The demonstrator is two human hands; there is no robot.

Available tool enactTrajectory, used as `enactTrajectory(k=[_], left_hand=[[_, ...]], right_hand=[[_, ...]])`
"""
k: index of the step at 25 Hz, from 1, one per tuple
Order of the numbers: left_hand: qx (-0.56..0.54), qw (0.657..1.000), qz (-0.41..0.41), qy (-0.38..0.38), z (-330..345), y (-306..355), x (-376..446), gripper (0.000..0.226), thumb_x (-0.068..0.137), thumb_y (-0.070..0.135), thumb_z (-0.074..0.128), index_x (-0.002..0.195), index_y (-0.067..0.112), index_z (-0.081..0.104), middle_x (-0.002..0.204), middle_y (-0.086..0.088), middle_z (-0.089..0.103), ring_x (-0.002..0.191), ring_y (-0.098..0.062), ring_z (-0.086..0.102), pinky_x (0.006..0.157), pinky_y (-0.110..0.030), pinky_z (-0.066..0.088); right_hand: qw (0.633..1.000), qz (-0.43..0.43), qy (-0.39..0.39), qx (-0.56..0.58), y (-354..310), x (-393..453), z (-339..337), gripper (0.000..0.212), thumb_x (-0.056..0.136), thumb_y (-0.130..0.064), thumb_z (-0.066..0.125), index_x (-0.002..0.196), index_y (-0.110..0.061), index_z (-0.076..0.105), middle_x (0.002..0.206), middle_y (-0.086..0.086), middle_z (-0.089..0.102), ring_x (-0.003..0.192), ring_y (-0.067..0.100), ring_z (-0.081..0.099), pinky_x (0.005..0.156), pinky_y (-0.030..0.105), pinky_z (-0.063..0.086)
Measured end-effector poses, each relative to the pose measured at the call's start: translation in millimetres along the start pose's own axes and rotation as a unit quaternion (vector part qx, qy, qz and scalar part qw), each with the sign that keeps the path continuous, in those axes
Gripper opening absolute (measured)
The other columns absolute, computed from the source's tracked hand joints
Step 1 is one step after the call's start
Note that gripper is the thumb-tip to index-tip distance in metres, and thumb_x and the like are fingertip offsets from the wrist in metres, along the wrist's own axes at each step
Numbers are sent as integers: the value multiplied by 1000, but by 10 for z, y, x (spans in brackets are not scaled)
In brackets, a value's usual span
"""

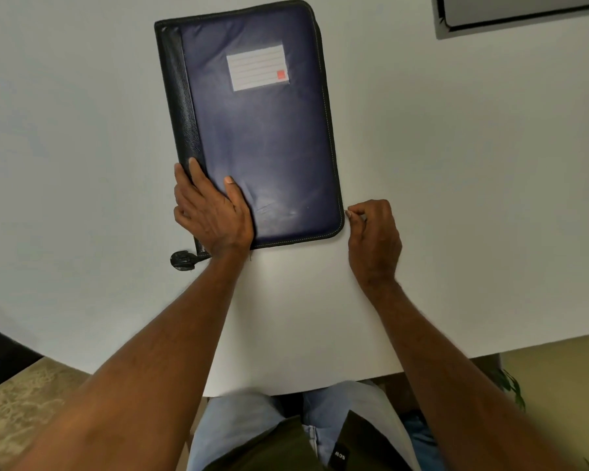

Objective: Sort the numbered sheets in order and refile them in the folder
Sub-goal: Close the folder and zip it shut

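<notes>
Closed folder (pixel 259 130) lies flat on the table (pixel 456 198); left hand (pixel 211 212) presses its 7 o'clock corner with straight fingers, right hand (pixel 371 239) pinches something tiny, unidentifiable, at its 5 o'clock corner

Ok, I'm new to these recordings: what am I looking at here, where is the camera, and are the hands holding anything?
There is no machine here. A person wears one wide-angle camera on the head, so you look down along both forearms at a white table. On it lies a closed dark blue folder with a zip round its edge and a lined label on the cover. The left hand rests on the folder's near left corner, fingers fairly straight, steadying it. The right hand is curled at the near right corner and pinches something small at the edge, probably the zip pull, though it is too small to be sure. No numbered sheets are visible. A dark tab sticks out by the left wrist.
</notes>
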State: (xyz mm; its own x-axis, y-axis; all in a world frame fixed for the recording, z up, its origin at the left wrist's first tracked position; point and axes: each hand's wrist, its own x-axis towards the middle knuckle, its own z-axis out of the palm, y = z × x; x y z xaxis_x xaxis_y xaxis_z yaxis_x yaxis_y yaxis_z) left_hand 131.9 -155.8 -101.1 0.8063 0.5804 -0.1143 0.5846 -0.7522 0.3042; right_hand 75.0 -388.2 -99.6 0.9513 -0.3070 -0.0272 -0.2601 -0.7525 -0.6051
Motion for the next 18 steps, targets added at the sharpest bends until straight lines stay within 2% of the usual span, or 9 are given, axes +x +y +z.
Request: enactTrajectory(k=[6, 18], left_hand=[[8, 1000, 4, -5, -10, -12, -7, 64, 103, 49, 32, 158, 17, 31, 166, -9, 28, 147, -29, 35, 114, -49, 29], [15, 1000, 9, -3, 5, -12, 15, 64, 103, 46, 36, 158, 14, 32, 163, -13, 32, 144, -31, 38, 112, -49, 31]], right_hand=[[1000, -26, 2, 15, -138, 512, 105, 4, 99, -18, 61, 96, -15, 62, 100, 1, 60, 80, 17, 58, 69, 39, 52], [999, -50, 5, 4, -520, 1638, 406, 7, 98, -24, 60, 98, -18, 61, 104, 2, 60, 84, 18, 61, 76, 45, 54]])
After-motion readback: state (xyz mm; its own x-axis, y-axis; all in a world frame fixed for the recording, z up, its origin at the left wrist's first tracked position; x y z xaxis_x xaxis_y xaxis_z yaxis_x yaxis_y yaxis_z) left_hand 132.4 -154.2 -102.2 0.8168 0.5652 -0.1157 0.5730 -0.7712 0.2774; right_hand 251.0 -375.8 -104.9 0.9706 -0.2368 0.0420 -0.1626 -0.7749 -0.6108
